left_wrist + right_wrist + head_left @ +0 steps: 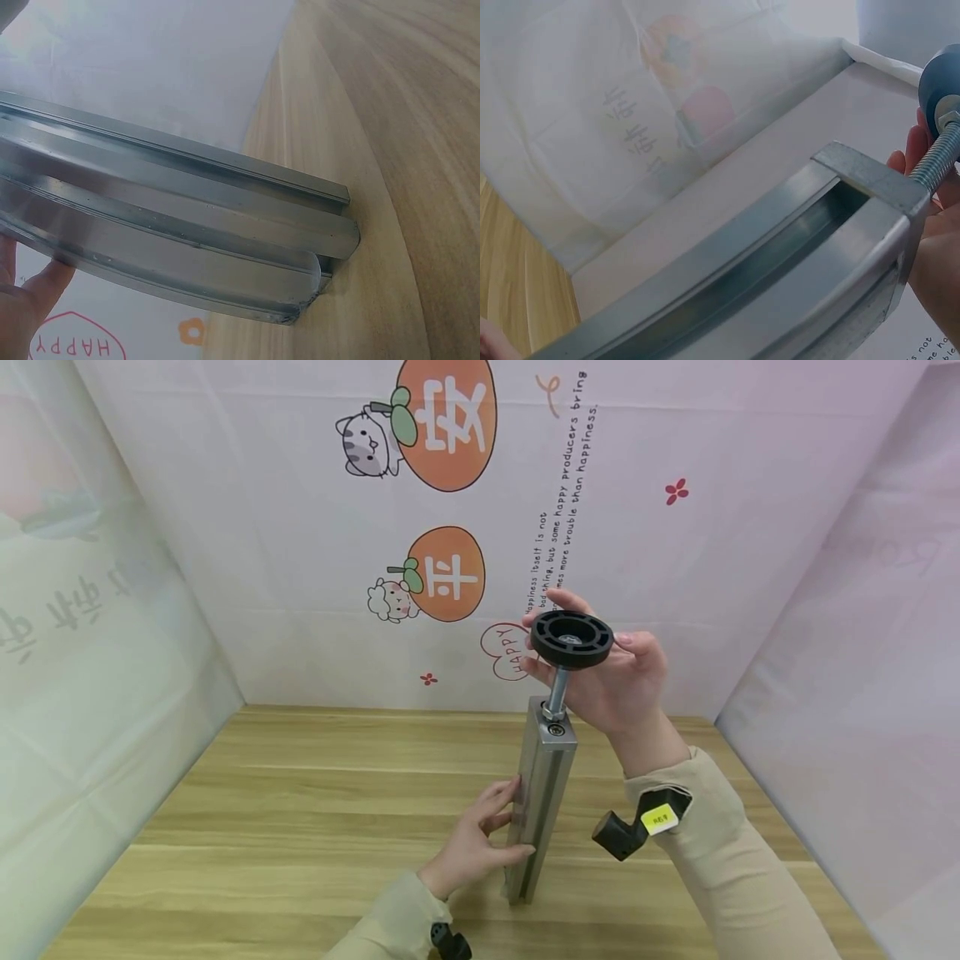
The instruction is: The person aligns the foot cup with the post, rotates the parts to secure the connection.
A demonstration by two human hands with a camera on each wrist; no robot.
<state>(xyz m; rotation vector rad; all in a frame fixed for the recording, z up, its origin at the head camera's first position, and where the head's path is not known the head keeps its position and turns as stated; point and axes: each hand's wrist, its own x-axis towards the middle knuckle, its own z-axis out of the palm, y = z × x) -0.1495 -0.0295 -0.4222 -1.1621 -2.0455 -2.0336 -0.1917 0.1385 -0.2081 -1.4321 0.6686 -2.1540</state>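
Observation:
A slotted aluminium profile (542, 793) stands upright on the wooden table, its lower end at the tabletop in the left wrist view. From its top end plate rises a threaded rod (558, 689) with a nut at its base. That rod carries a black round levelling foot (572, 642), disc uppermost. My right hand (618, 689) holds the disc's rim between thumb and fingers, the palm beside the rod. Lower down, my left hand (480, 843) grips the profile, thumb on the near side and fingers on the far side.
The wooden table (300, 810) runs back to a white printed cloth (637, 552). More white cloth hangs on the left (90, 610) and right sides. A black camera mount (637, 827) sits on the right wrist, another (450, 941) on the left.

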